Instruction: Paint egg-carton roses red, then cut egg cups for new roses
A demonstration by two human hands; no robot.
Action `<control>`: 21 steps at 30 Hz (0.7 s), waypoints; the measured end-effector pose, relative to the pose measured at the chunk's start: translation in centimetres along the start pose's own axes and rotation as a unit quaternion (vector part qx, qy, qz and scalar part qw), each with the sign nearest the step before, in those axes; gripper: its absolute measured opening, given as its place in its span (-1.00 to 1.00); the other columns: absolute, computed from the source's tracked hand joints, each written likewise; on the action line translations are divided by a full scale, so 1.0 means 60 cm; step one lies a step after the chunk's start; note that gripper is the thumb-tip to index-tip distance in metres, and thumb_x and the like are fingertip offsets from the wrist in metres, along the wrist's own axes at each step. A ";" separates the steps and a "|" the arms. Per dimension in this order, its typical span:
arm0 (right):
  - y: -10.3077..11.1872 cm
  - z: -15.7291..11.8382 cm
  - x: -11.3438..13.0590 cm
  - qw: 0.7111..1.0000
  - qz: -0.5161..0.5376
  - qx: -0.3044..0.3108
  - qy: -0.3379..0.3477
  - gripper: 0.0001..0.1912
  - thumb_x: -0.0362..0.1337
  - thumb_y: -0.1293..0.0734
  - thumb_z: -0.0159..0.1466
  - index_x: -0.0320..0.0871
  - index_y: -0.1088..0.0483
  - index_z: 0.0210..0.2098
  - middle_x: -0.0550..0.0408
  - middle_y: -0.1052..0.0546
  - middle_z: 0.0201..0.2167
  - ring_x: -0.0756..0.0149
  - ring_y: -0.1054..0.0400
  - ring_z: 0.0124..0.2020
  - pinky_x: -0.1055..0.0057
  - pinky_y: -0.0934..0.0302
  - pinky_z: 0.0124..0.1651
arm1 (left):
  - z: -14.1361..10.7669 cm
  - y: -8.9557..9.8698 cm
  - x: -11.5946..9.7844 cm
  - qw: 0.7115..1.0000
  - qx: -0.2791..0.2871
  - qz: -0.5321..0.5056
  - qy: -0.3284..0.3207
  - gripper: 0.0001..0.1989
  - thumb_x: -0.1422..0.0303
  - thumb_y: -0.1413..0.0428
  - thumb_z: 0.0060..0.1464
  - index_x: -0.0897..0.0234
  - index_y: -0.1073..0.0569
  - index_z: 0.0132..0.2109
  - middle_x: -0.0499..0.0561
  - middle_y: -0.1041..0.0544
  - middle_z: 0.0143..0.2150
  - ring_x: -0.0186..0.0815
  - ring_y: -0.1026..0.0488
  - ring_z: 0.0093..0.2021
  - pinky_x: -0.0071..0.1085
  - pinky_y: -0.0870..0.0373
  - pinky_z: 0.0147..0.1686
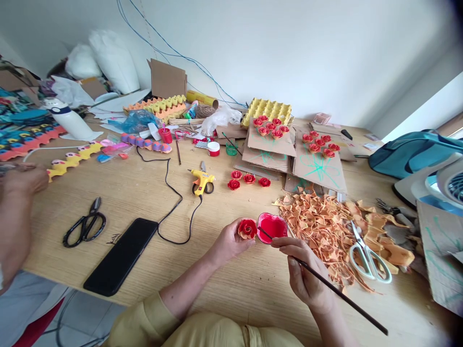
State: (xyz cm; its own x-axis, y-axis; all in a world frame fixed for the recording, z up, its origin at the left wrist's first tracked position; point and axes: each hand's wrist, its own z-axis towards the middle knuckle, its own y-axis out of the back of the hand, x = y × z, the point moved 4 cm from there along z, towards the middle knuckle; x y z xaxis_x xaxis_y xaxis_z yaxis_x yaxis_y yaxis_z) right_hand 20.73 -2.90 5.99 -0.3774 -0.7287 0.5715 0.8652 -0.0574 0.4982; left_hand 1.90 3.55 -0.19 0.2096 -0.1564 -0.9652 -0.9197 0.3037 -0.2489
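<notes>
My left hand (231,243) holds a red paper rose (248,228) with orange petal edges, at the front middle of the table. Just right of it stands a small scalloped dish of red paint (272,228). Between the fingers of my right hand (307,274) is a long dark paintbrush (340,294), its tip over the dish's left side, close to the rose. Whether the tip touches the rose I cannot tell. Several finished-looking red roses (249,178) lie on the wood behind the dish.
Orange scraps (318,231) and white scissors (369,260) lie right. A yellow glue gun (201,182), black phone (121,256) and black scissors (85,224) are left. Behind, cardboard sheets (320,168) bear roses. Another person's hand (27,178) is at far left.
</notes>
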 end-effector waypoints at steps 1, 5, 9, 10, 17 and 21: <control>-0.001 0.000 0.001 1.000 0.001 0.003 -0.001 -0.65 -0.54 -0.17 0.37 -0.13 -0.33 0.06 -0.13 -0.54 -0.01 0.23 -0.50 0.00 0.29 -0.45 -0.03 | 0.000 0.001 0.001 1.000 -0.002 -0.004 0.004 -0.50 0.34 -0.41 -0.10 0.32 -0.50 0.01 0.11 -0.61 -0.04 -0.14 -0.54 -0.01 -0.25 -0.41 0.07; -0.008 -0.007 0.003 1.000 0.006 0.022 -0.005 -0.67 -0.52 -0.18 0.38 -0.12 -0.34 0.06 -0.12 -0.56 -0.02 0.23 -0.51 0.00 0.29 -0.46 -0.01 | -0.001 0.006 0.002 0.999 -0.029 -0.025 0.014 -0.46 0.30 -0.44 -0.14 0.35 -0.51 0.00 0.08 -0.62 -0.10 -0.17 -0.54 -0.07 -0.27 -0.41 0.04; -0.012 -0.015 0.005 0.999 0.024 0.030 0.002 -0.67 -0.50 -0.18 0.39 -0.12 -0.33 0.08 -0.13 -0.57 -0.02 0.20 -0.52 0.01 0.27 -0.47 -0.01 | -0.002 0.009 0.000 0.997 -0.044 -0.047 0.030 -0.41 0.29 -0.45 -0.15 0.32 -0.52 0.05 0.06 -0.62 -0.09 -0.18 -0.54 -0.04 -0.27 -0.39 0.07; -0.012 -0.016 0.004 0.999 0.025 0.028 0.003 -0.67 -0.50 -0.18 0.39 -0.12 -0.33 0.08 -0.13 -0.57 -0.01 0.19 -0.52 0.02 0.26 -0.48 0.00 | -0.002 0.009 0.000 0.997 -0.046 -0.049 0.032 -0.40 0.29 -0.46 -0.16 0.31 -0.52 0.06 0.06 -0.62 -0.08 -0.17 -0.54 -0.03 -0.27 -0.39 0.08; -0.011 -0.018 -0.005 1.000 0.017 -0.003 -0.019 -0.67 -0.48 -0.19 0.40 -0.09 -0.34 0.09 -0.15 -0.56 0.05 0.15 -0.52 0.03 0.20 -0.49 -0.01 | -0.002 0.011 0.006 0.997 -0.040 -0.058 0.036 -0.39 0.31 -0.48 -0.22 0.31 -0.55 0.04 0.11 -0.64 -0.02 -0.10 -0.54 0.03 -0.22 -0.38 0.12; -0.018 -0.016 -0.001 0.999 0.029 0.017 -0.011 -0.66 -0.50 -0.19 0.39 -0.11 -0.34 0.10 -0.15 -0.56 0.04 0.16 -0.52 0.04 0.23 -0.47 0.01 | -0.004 0.009 0.001 0.996 -0.049 -0.067 0.039 -0.38 0.30 -0.49 -0.21 0.32 -0.55 0.04 0.09 -0.64 -0.07 -0.11 -0.55 0.01 -0.23 -0.38 0.12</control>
State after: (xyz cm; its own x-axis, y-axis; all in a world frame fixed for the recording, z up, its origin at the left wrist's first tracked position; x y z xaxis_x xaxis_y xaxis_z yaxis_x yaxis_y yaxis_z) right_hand 20.16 -3.43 4.80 -0.3337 -0.7154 0.6139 0.8743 0.0085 0.4853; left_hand 1.34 3.49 -0.39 0.3097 -0.2631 -0.9137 -0.9138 0.1832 -0.3624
